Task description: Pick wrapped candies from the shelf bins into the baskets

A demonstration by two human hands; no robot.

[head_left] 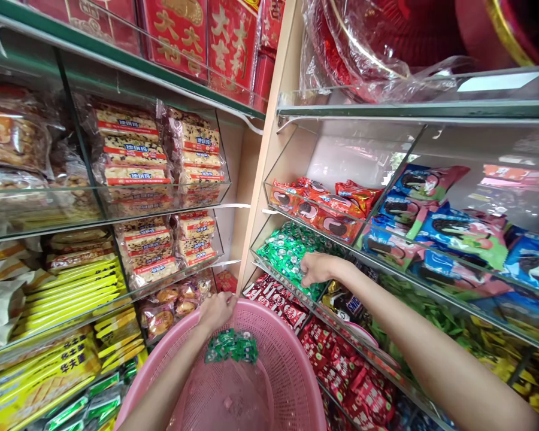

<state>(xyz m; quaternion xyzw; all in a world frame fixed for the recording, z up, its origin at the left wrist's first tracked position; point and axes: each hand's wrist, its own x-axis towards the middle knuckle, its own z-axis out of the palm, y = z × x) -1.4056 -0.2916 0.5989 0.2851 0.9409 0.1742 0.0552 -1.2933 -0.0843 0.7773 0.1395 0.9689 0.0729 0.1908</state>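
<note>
My left hand (pixel 218 310) is closed over the far rim of a pink plastic basket (pixel 291 353). Inside the basket lies a cluster of green-wrapped candies (pixel 231 346), with what looks like clear plastic film around it. My right hand (pixel 318 268) reaches into a clear shelf bin heaped with the same green candies (pixel 281 245). Its fingers are curled down against the pile, and their tips are partly hidden, so how many candies are in them does not show.
Below the green candies are red-wrapped candies (pixel 273 302) and Snickers packs (pixel 353 302). Red snack packs (pixel 327 206) and blue cookie packs (pixel 462 230) fill the bins above. A wooden post (pixel 269 120) divides the shelves; packaged pastries (pixel 135 149) stand left. Glass shelf edges surround my right arm.
</note>
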